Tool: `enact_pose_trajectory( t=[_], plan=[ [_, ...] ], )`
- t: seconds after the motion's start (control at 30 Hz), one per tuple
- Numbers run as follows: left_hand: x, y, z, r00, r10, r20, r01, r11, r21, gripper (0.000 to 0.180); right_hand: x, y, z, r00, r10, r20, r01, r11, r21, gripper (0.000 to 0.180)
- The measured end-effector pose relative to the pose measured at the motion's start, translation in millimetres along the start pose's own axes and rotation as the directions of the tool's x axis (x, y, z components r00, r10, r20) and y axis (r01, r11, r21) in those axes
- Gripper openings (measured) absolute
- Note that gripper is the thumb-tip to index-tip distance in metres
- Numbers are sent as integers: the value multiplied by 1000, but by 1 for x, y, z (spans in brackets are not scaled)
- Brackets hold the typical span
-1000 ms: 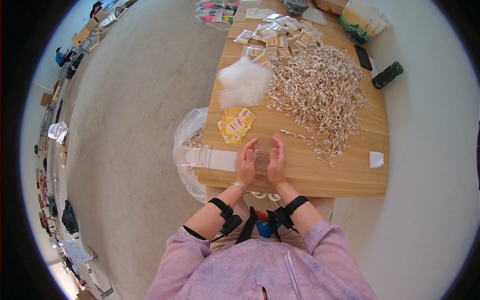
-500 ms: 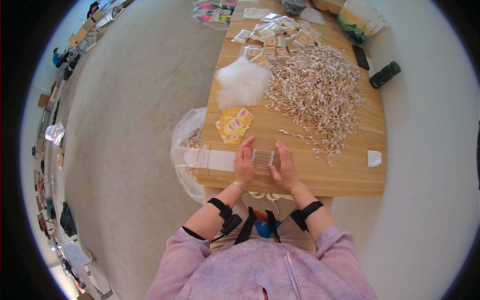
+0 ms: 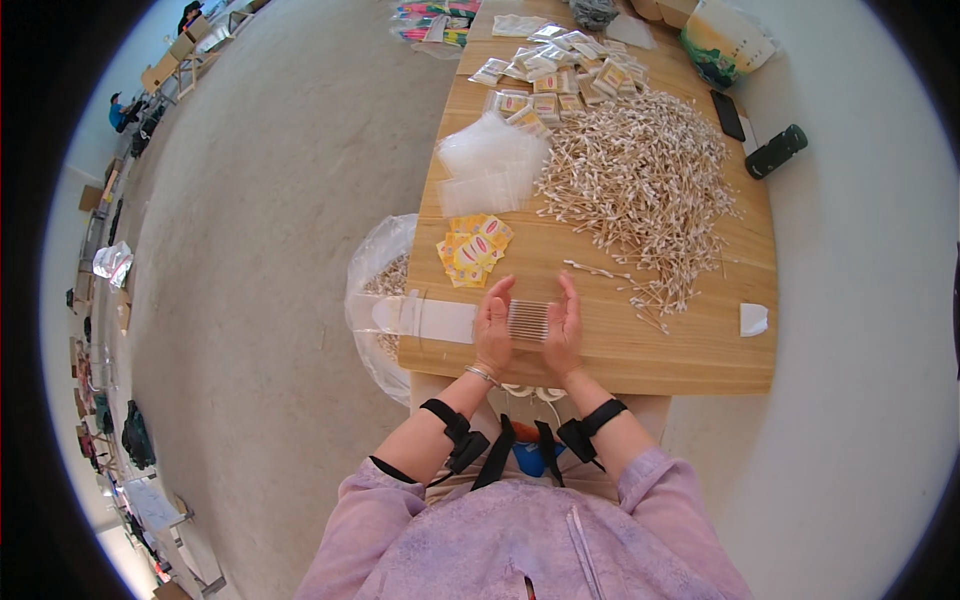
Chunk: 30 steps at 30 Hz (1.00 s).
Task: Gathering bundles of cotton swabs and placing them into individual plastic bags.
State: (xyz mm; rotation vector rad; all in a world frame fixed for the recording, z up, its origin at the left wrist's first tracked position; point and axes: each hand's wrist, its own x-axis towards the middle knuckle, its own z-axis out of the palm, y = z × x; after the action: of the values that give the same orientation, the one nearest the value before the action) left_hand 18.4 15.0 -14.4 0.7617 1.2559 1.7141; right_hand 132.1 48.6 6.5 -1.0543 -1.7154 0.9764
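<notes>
A neat row of cotton swabs [image 3: 528, 320] lies side by side on the wooden table, sticks running left to right. My left hand [image 3: 494, 325] stands on edge at the row's left ends, fingers stretched forward. Against the right ends rests my right hand [image 3: 563, 325], its fingers also extended and palm turned inward. The two palms bracket the row, with neither hand closed around it. Left of my left hand a white strip [image 3: 445, 321] reaches to the table edge. Yellow printed cards [image 3: 473, 252] sit in a loose pile just beyond.
A big heap of loose swabs [image 3: 640, 190] covers the right middle of the table [image 3: 690, 365]. Clear plastic bags [image 3: 490, 165] and filled packets [image 3: 560, 75] lie farther off. A phone [image 3: 727, 115] and dark bottle [image 3: 776, 152] stand near the wall. A swab-filled bag [image 3: 375, 250] hangs at left.
My right hand has turned more upright and moved in against the right ends of the swab row. My left hand stays at the left ends.
</notes>
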Motion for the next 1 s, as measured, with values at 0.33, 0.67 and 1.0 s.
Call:
enact_pose_trajectory(
  t=[0.33,0.67,1.0],
  plan=[
    [1,-1,1,1000,-23,13,23,1000,-19,51,-7,7,-27,947,-119,299,210,933,-293,86],
    [0,1,5,1000,27,-13,-26,997,69,47,-1,6,9,993,119,-8,-119,992,51,45],
    [0,-6,0,1000,8,-17,-9,1000,-12,50,-22,9,-18,866,66,495,325,679,-659,82]
  ],
)
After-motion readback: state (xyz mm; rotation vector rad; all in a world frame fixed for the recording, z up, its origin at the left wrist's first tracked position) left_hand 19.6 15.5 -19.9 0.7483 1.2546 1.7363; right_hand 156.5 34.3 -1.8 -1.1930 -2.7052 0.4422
